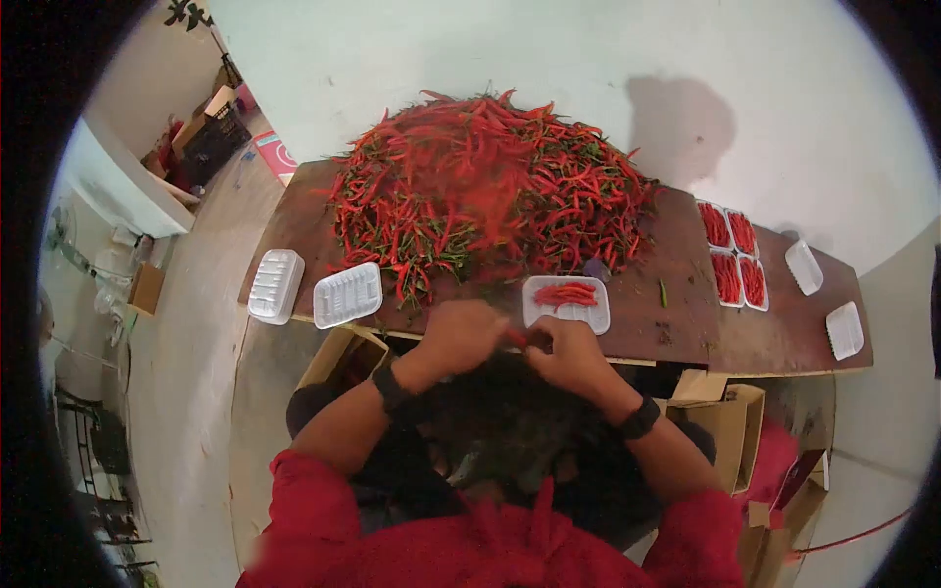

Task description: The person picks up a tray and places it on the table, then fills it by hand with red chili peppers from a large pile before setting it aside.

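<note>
My left hand (462, 335) and my right hand (571, 358) meet in front of the table's near edge, fingers closed. Between them shows a red chili pepper (515, 338), pinched by the fingers of both hands; its ends are mostly hidden and slightly blurred. Just beyond my right hand, a white plastic tray (530, 316) lies on the table with several red chilies (567, 294) in it. A large heap of red chili peppers (588, 196), mixed with green stems, rises behind the hands against the wall.
On the left of the brown table (681, 328) lie a stack of white trays (275, 285) and a single tray (348, 295). Several chili-filled trays (727, 278) sit at the right, with two more trays beyond. Cardboard boxes (743, 431) stand below. A green chili (663, 292) lies loose.
</note>
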Motion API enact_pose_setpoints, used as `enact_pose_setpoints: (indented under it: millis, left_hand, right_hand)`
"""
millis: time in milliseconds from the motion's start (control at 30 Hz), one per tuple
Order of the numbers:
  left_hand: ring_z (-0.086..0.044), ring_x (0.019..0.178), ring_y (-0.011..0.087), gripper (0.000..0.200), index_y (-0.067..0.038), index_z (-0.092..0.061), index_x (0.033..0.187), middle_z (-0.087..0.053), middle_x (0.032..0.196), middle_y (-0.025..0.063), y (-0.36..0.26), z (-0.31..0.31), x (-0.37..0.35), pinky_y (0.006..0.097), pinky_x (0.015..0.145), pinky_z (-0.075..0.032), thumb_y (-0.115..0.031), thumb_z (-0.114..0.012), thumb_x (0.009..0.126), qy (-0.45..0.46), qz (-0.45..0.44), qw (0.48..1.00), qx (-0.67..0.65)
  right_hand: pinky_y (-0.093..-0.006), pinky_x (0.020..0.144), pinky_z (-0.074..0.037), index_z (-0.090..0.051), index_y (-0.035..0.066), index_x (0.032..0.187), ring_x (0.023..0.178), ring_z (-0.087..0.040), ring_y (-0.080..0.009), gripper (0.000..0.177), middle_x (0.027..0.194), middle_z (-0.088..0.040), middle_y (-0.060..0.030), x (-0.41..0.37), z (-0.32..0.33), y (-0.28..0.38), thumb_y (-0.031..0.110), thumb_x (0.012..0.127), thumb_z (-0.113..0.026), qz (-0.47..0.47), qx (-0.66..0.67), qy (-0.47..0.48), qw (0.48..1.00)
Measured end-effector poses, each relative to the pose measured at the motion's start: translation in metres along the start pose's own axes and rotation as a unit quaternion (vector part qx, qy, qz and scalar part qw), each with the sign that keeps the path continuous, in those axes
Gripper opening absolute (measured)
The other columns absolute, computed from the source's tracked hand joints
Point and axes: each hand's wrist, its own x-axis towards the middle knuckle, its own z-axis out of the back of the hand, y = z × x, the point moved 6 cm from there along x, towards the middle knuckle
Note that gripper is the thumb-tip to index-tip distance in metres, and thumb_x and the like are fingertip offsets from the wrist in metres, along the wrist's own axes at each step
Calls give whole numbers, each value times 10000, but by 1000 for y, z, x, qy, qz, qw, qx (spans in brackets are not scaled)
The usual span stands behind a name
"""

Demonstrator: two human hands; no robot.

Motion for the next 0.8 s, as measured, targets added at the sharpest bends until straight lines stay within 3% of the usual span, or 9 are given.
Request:
enact_pose_setpoints:
  millis: [133, 200, 333, 400, 600, 700, 800]
  left_hand:
    - [-598, 661, 353, 317, -64, -661, 758, -620, 693, 145, 2, 6, 0, 413, 594, -475, -370, -597, 810, 94, 26, 988, 123]
    - [-599, 650, 332, 286, -100, -659, 742, -609, 676, 124, 16, -9, -11, 421, 596, -480, -378, -611, 789, 285, 108, 950, 67]
    - [-604, 701, 314, 235, -114, -655, 805, -611, 747, 112, 4, -8, -5, 421, 633, -486, -346, -646, 767, 257, 99, 961, 15]
    - [-597, 783, 303, 202, -105, -629, 877, -599, 818, 105, 1, -4, 1, 402, 677, -481, -272, -657, 767, 38, 36, 995, -82]
    - [-570, 829, 318, 179, -77, -596, 921, -564, 866, 114, -16, -21, 10, 399, 707, -469, -200, -622, 793, 79, -13, 992, -95]
    - [-570, 809, 325, 180, -68, -589, 908, -556, 872, 123, -17, -25, 15, 414, 685, -475, -207, -616, 796, 63, -22, 993, -101]
    - [-576, 793, 327, 173, -64, -580, 892, -551, 868, 128, -11, -36, 25, 421, 659, -480, -208, -604, 800, 48, 15, 998, -45]
  right_hand:
    - [-401, 689, -483, -647, 35, 875, 759, -621, -334, 187, 800, -642, -170, 0, 11, 2, 149, 729, -624, 5, -45, -1, 999]
    - [-367, 662, -484, -641, 16, 877, 733, -629, -309, 183, 782, -641, -166, -1, 18, 2, 131, 736, -630, 15, -64, -13, 998]
    - [-408, 693, -478, -652, 37, 869, 770, -618, -338, 177, 807, -641, -169, 0, 20, -4, 161, 755, -598, -12, -102, 21, 994]
    - [-440, 719, -476, -663, 57, 864, 794, -612, -355, 189, 826, -643, -168, 0, 18, -6, 189, 770, -567, -17, -91, 30, 995]
    - [-435, 713, -477, -664, 62, 865, 788, -615, -352, 192, 827, -643, -169, 1, 13, -15, 196, 776, -559, -2, -98, 39, 994]
    - [-430, 715, -479, -666, 62, 859, 785, -616, -350, 190, 814, -643, -169, 1, 21, -22, 201, 766, -576, -21, -64, 5, 998]
    - [-372, 693, -492, -650, 12, 884, 731, -631, -310, 210, 776, -643, -167, 4, 33, -33, 159, 734, -645, -26, -98, -56, 993]
